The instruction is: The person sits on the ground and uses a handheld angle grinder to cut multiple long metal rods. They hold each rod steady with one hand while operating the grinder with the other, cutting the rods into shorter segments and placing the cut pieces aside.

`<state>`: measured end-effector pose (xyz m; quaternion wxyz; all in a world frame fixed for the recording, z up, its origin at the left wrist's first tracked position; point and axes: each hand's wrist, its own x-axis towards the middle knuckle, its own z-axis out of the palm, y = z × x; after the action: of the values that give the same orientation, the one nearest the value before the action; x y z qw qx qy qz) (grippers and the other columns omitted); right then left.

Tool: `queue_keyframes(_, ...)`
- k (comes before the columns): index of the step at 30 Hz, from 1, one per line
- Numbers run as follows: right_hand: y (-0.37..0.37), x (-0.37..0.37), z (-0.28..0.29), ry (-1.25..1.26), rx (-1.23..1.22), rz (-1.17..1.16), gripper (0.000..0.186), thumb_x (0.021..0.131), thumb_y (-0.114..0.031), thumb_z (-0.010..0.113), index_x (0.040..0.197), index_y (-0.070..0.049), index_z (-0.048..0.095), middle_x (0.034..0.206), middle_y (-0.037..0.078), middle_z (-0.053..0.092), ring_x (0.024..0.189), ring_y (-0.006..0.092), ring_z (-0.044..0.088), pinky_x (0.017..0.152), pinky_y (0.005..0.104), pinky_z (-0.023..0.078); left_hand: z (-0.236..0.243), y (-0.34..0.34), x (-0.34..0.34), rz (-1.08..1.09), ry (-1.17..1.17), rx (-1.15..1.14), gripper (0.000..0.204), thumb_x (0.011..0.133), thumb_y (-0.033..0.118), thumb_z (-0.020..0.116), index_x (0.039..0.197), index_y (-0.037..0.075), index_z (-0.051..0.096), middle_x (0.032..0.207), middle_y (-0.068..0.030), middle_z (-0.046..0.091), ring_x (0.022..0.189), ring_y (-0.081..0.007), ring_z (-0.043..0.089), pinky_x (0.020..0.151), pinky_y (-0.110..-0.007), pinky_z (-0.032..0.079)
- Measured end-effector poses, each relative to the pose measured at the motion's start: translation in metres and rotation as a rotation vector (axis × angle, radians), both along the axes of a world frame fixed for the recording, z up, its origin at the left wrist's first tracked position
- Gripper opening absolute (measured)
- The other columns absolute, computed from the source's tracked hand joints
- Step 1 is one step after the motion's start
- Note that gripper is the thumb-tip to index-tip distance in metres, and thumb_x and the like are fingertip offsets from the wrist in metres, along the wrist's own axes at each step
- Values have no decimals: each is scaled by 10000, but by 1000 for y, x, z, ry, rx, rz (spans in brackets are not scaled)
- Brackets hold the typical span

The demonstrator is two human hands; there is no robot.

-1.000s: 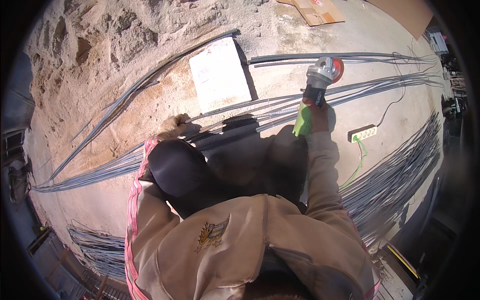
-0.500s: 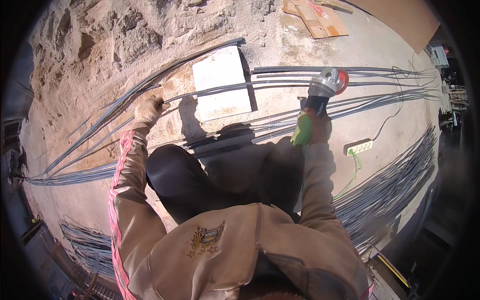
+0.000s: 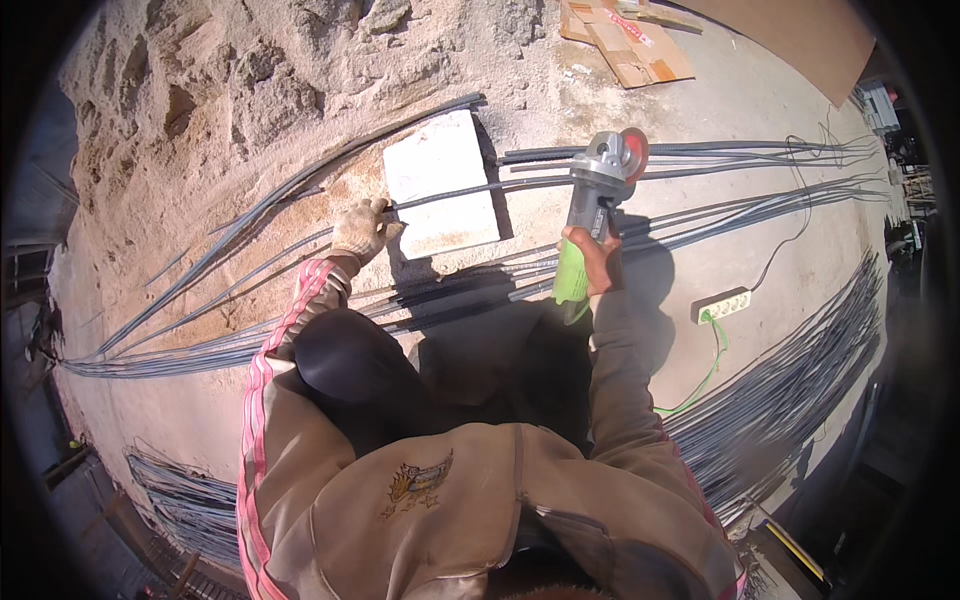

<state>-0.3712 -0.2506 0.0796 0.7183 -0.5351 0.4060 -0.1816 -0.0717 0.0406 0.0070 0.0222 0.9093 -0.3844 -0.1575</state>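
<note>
While my gloved left hand [image 3: 362, 231] is at the rebar [image 3: 450, 196] crossing the white slab [image 3: 435, 155], grip unclear, and my right hand [image 3: 600, 262], apart, clasps the angle grinder [image 3: 588, 212], I judge: positioning bar; next move needs it steady.

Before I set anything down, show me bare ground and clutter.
Bare concrete lies between the upper rebar and the cardboard, and between the left rebar and lower-left bundle. Crowded: white slab, crossed by a bar; lower right, under a dense rebar pile.
</note>
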Motion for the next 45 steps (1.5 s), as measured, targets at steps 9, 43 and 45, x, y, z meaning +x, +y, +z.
queue_keyframes(9, 18, -2, 12, 424, -562, 146, 460, 803, -21, 754, 1236, -47, 600, 993, 45, 667, 814, 169, 674, 662, 331, 569, -8, 0, 22, 22, 225, -52, 495, 1016, 568, 515, 1211, 155, 706, 1034, -175, 751, 1018, -390, 714, 874, -519, 550)
queue_keyframes(43, 62, 85, -62, 48, -138, 198, 561, 790, -156, 852, 1269, -44, 581, 987, 57, 685, 814, 163, 655, 700, 346, 549, -36, 45, 81, 50, 67, 64, 682, 961, 744, 456, 1076, 119, 702, 963, -211, 739, 991, -424, 705, 832, -533, 536)
queue_keyframes(45, 66, 93, -67, 41, -53, 211, 539, 796, -177, 844, 1250, -42, 587, 964, 54, 680, 807, 164, 649, 711, 341, 542, -44, 45, 82, 56, 90, 50, 689, 959, 749, 451, 1088, 122, 706, 963, -212, 741, 994, -426, 705, 838, -535, 536)
